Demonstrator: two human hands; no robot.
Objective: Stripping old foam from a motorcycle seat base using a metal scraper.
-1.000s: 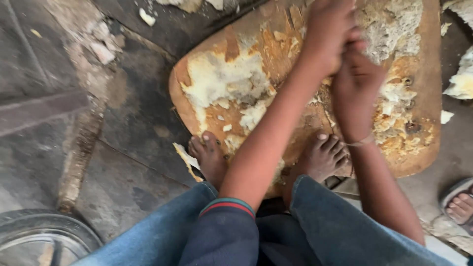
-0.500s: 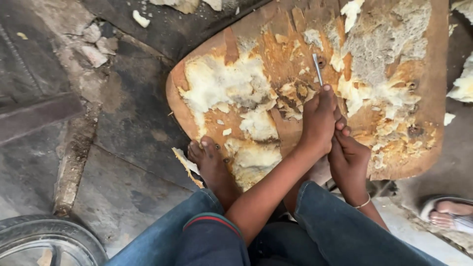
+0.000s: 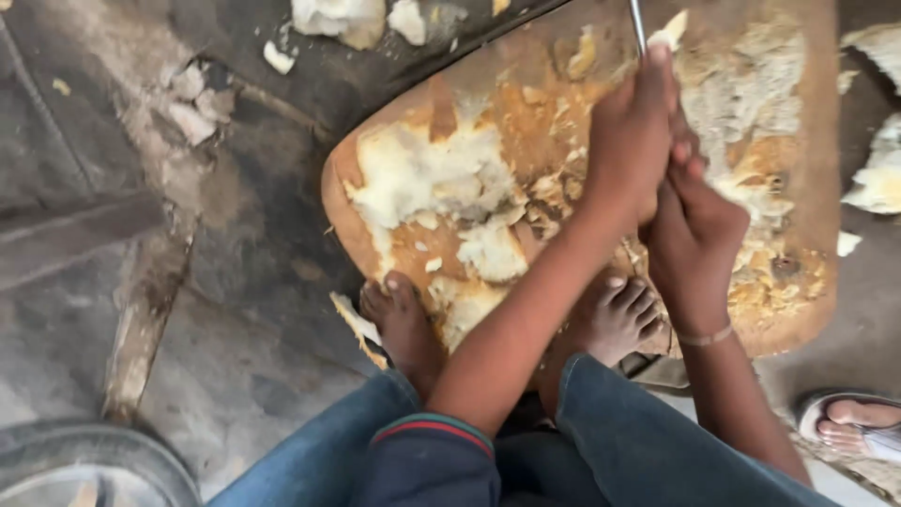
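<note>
A brown wooden board (image 3: 817, 169) with rounded corners lies on the ground, covered with patches of pale yellow foam (image 3: 427, 174) stuck to it. My left hand (image 3: 631, 141) is closed around a thin metal tool (image 3: 637, 23) whose blade points up toward the board's far edge. Just behind and below it, my right hand (image 3: 699, 239) grips the same tool's handle, which is hidden inside both fists. My two bare feet (image 3: 404, 319) rest on the board's near edge.
Loose foam scraps (image 3: 343, 19) lie on the dark ground beyond the board and at the right (image 3: 878, 183). A tyre (image 3: 89, 465) shows at the bottom left. Another person's sandalled foot (image 3: 859, 422) stands at the bottom right. A dark bar (image 3: 75, 239) lies at the left.
Both hands drew back toward my feet half a second ago, then pushed forward again along the board with the tool. The view has closed in on the board.
</note>
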